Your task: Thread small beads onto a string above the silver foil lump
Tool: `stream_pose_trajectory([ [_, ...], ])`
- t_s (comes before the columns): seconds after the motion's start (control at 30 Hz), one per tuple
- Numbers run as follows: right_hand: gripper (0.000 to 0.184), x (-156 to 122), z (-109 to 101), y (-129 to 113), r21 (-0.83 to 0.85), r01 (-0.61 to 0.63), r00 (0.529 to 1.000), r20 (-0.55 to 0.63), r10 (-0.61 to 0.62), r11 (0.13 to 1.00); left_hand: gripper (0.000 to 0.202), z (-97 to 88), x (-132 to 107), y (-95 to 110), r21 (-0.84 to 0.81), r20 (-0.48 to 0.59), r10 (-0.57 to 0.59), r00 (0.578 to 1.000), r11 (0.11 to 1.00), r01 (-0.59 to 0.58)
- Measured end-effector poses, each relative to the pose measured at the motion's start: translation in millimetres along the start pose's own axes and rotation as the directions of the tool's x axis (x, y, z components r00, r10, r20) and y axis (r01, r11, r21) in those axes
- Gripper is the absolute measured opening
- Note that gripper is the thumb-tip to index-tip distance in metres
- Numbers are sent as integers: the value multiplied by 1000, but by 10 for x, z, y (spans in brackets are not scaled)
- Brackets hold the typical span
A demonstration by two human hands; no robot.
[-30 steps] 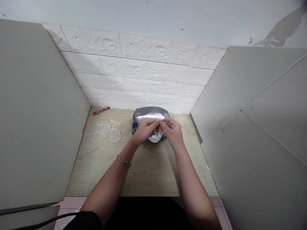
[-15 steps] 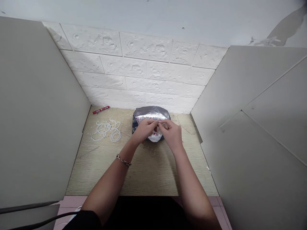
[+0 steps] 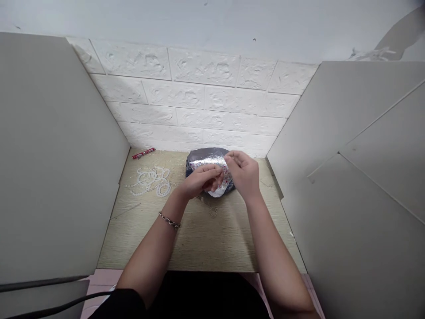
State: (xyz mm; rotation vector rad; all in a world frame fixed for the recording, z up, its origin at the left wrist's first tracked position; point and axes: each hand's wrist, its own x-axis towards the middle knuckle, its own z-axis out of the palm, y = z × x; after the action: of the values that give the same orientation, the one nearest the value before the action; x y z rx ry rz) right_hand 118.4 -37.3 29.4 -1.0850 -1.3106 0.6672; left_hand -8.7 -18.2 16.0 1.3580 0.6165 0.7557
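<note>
Foil pouch (image 3: 208, 157): where did it lie, and what had just changed around it?

It lay toward the back of the bench (image 3: 199, 239), just in front of the white brick-pattern wall panel (image 3: 186, 102), with its silver face up and a dark patterned side showing. The two hands had just parted above it.

Start from the left, then. What was out there?

A grey partition (image 3: 56, 150) closed that side, and a black cable (image 3: 56, 302) crossed the corner below it. On the bench, a small red packet (image 3: 143, 153) lay near the wall, with a loose coil of white bead strand (image 3: 149, 181) in front of it.

And the left grip (image 3: 201, 180)?

It was clenched at the pouch's front edge, its fingers curled inward. Whether they pinched anything, nobody could tell, since the fingers hid it. A chain bracelet (image 3: 169, 220) circled that wrist.

What about the right grip (image 3: 243, 173)?

It had risen away from the left and hung over the pouch's right side, released, with nothing visible between its loosely bent fingers. A small tangle of fine chain (image 3: 213, 212) lay on the bench below the hands, and a second grey partition (image 3: 345, 177) closed the right side.
</note>
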Motion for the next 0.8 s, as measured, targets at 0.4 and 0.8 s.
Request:
stream_pose_trajectory([
  [0.4, 7, 554, -249, -1167, 148, 491, 869, -148, -471, 859, 15, -16, 13, -24, 312, 193, -64, 979, 950, 1],
  [0.8, 83, 936, -517, -1501, 199, 650, 747, -343, -569, 733, 14, -34, 73, -166, 766, 125, -99, 987, 642, -33],
])
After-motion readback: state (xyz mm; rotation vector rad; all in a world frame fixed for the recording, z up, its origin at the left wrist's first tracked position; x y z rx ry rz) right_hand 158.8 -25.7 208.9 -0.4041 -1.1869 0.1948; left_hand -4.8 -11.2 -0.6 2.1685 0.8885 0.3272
